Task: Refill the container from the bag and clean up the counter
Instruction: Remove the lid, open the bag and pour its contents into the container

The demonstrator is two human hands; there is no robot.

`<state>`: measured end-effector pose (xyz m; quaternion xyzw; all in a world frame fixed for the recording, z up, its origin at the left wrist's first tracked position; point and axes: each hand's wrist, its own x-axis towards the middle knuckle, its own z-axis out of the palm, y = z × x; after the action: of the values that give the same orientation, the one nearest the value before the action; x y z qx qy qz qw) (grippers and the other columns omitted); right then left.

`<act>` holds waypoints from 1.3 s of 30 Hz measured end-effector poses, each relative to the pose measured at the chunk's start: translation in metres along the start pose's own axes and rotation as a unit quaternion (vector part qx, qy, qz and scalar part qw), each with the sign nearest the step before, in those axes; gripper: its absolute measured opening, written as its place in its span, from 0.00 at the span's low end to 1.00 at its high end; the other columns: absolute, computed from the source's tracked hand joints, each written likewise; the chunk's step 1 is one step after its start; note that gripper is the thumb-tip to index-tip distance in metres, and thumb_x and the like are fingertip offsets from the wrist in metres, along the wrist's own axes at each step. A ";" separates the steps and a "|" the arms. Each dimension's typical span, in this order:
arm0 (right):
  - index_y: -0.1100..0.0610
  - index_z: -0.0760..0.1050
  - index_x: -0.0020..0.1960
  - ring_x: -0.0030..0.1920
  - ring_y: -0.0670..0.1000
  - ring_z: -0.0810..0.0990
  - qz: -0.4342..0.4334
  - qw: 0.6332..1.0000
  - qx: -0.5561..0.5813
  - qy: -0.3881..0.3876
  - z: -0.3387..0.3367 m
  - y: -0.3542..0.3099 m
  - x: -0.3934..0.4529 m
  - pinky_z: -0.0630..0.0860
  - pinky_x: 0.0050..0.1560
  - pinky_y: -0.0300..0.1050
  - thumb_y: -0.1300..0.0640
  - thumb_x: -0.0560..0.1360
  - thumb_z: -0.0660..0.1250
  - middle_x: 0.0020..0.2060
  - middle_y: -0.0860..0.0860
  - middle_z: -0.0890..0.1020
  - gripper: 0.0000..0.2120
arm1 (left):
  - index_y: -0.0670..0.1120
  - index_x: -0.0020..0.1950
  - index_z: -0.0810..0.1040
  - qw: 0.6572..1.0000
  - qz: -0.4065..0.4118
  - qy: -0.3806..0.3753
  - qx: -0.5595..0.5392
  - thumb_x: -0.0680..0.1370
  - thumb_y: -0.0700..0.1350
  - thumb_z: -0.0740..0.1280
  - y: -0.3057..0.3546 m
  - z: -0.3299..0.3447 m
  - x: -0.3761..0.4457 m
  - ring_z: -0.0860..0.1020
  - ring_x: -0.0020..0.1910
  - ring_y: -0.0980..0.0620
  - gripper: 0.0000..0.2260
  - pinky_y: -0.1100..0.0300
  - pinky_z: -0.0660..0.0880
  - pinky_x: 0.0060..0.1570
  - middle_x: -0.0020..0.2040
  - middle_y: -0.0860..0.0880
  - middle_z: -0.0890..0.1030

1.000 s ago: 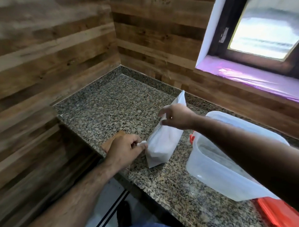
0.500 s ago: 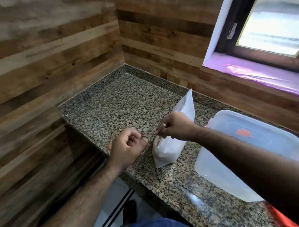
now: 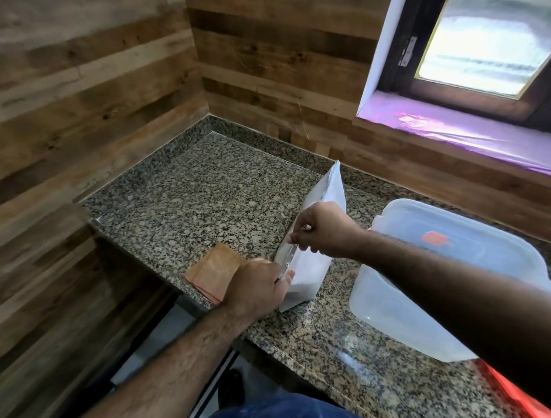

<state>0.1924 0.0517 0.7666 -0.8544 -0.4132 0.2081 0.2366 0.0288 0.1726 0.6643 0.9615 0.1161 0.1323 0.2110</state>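
**Opening the bag, before any pouring**

I start from the left. A folded orange cloth (image 3: 213, 271) lies at the front edge of the counter (image 3: 205, 186), just beside my left hand (image 3: 258, 287). This hand is curled and pinches the near top edge of the white bag (image 3: 313, 242). The bag stands on the counter, tilted, between the cloth and the container (image 3: 454, 280). My right hand (image 3: 320, 229) pinches the same edge a little higher, with thumb and fingers closed on it.

I judge that the step in hand is to open the bag, so the refill itself has not begun. The next move calls for pulling the two sides apart evenly while the bag stays upright, otherwise the content may spill.

The clear container sits just right of the bag, near enough for pouring. Whether a lid covers it, I cannot tell. Something red (image 3: 518, 399) lies at the far right, partly hidden by my right arm. The cloth waits for wiping.
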 end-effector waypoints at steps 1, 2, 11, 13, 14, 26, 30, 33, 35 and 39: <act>0.51 0.84 0.41 0.30 0.42 0.84 0.005 1.000 -0.008 0.013 -0.003 0.003 0.002 0.78 0.27 0.36 0.49 0.77 0.79 0.34 0.47 0.87 0.09 | 0.47 0.35 0.76 1.000 0.010 -0.004 0.000 0.83 0.57 0.65 -0.002 0.000 0.000 0.73 0.33 0.49 0.20 0.57 0.66 0.35 0.32 0.51 0.73; 0.48 0.83 0.39 0.30 0.43 0.85 0.010 0.999 -0.017 0.029 -0.008 0.005 0.005 0.79 0.28 0.35 0.50 0.77 0.78 0.35 0.46 0.87 0.10 | 0.49 0.35 0.74 1.000 0.021 -0.009 0.004 0.83 0.57 0.63 -0.003 0.000 0.000 0.72 0.32 0.49 0.20 0.57 0.65 0.35 0.31 0.50 0.73; 0.53 0.86 0.41 0.35 0.49 0.86 0.069 0.979 -0.125 0.146 -0.072 0.044 0.072 0.84 0.37 0.46 0.54 0.78 0.78 0.37 0.50 0.87 0.08 | 0.48 0.29 0.73 0.986 0.141 0.029 0.079 0.81 0.54 0.65 -0.012 0.006 0.004 0.66 0.27 0.53 0.21 0.62 0.58 0.32 0.25 0.51 0.73; 0.57 0.88 0.48 0.38 0.53 0.86 0.090 0.969 -0.161 0.165 -0.087 0.054 0.094 0.82 0.39 0.46 0.54 0.79 0.77 0.38 0.52 0.86 0.07 | 0.47 0.29 0.73 0.985 0.145 0.036 0.081 0.81 0.54 0.64 -0.013 0.008 0.005 0.68 0.26 0.52 0.22 0.62 0.59 0.31 0.25 0.51 0.73; 0.58 0.88 0.49 0.38 0.54 0.84 0.100 0.963 -0.170 0.182 -0.093 0.060 0.103 0.78 0.39 0.44 0.54 0.79 0.76 0.38 0.52 0.85 0.07 | 0.47 0.29 0.72 0.985 0.148 0.040 0.080 0.81 0.54 0.64 -0.014 0.008 0.006 0.68 0.26 0.51 0.22 0.62 0.58 0.31 0.24 0.50 0.73; 0.60 0.83 0.59 0.56 0.58 0.86 0.230 0.919 0.003 0.320 -0.102 0.097 0.139 0.78 0.53 0.46 0.43 0.79 0.75 0.55 0.56 0.87 0.21 | 0.51 0.31 0.64 0.977 0.210 -0.033 0.022 0.82 0.61 0.63 -0.025 -0.002 0.021 0.66 0.26 0.52 0.24 0.60 0.63 0.30 0.27 0.55 0.64; 0.64 0.69 0.70 0.64 0.63 0.82 0.280 0.918 -0.002 0.280 -0.083 0.079 0.114 0.80 0.57 0.53 0.29 0.72 0.76 0.64 0.61 0.82 0.45 | 0.51 0.30 0.69 0.991 0.078 -0.033 -0.101 0.79 0.77 0.57 -0.025 -0.006 0.028 0.67 0.26 0.59 0.32 0.61 0.68 0.30 0.26 0.55 0.69; 0.66 0.61 0.76 0.60 0.61 0.84 0.337 0.919 0.033 0.202 -0.062 0.074 0.099 0.82 0.50 0.50 0.24 0.65 0.76 0.64 0.61 0.81 0.59 | 0.52 0.30 0.68 0.979 -0.031 0.016 -0.200 0.78 0.76 0.60 -0.014 -0.011 0.044 0.66 0.24 0.59 0.31 0.62 0.61 0.26 0.25 0.56 0.68; 0.67 0.59 0.79 0.51 0.56 0.87 0.365 0.914 0.066 0.163 -0.049 0.072 0.092 0.85 0.41 0.48 0.22 0.62 0.76 0.59 0.60 0.83 0.65 | 0.52 0.32 0.70 0.979 -0.073 -0.016 -0.188 0.81 0.69 0.65 -0.005 -0.015 0.061 0.68 0.26 0.60 0.27 0.62 0.63 0.27 0.27 0.55 0.72; 0.62 0.77 0.68 0.38 0.48 0.83 0.356 0.930 0.066 0.059 -0.037 0.075 0.082 0.78 0.31 0.41 0.31 0.73 0.75 0.42 0.53 0.81 0.40 | 0.50 0.40 0.77 0.976 -0.118 -0.111 -0.143 0.81 0.61 0.71 0.005 -0.012 0.096 0.79 0.33 0.51 0.18 0.56 0.78 0.35 0.36 0.50 0.82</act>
<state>0.3052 0.0686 0.7399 -0.9386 -0.0527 0.2543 0.2271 0.1161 0.1999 0.6969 0.9096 0.1845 0.0146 0.3720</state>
